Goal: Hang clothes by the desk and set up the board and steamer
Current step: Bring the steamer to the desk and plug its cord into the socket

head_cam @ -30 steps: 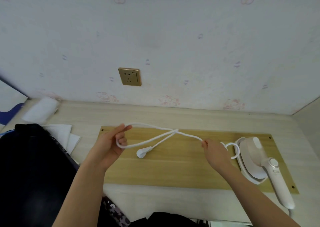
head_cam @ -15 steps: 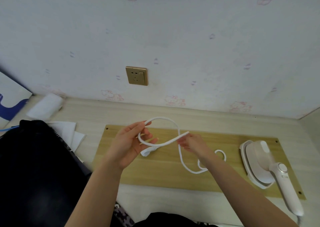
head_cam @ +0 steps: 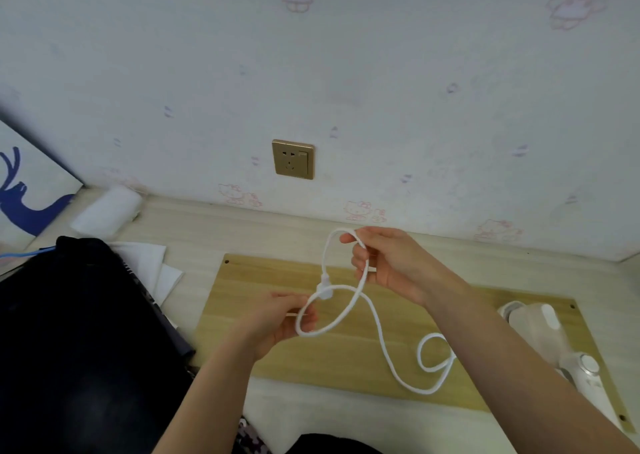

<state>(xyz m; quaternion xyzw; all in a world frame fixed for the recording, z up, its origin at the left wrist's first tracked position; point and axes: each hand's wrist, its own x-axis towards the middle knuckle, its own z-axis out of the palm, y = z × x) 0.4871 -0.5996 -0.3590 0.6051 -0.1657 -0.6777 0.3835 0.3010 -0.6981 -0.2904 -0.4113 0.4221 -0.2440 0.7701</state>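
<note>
Head view: left hand (head_cam: 277,318) pinching lower loop of white cord (head_cam: 381,346), plug (head_cam: 323,291) hanging just above its fingertips. Right hand (head_cam: 391,266) gripping upper loop, raised over board (head_cam: 346,363). Cord trailing down onto board, curling toward steamer (head_cam: 533,322), which is lying at board's right end on desk (head_cam: 277,231).

A white steamer (head_cam: 530,325) lies at the wooden board's (head_cam: 263,280) right end. I hold its looped white cord (head_cam: 380,335) above the board's middle.
</note>
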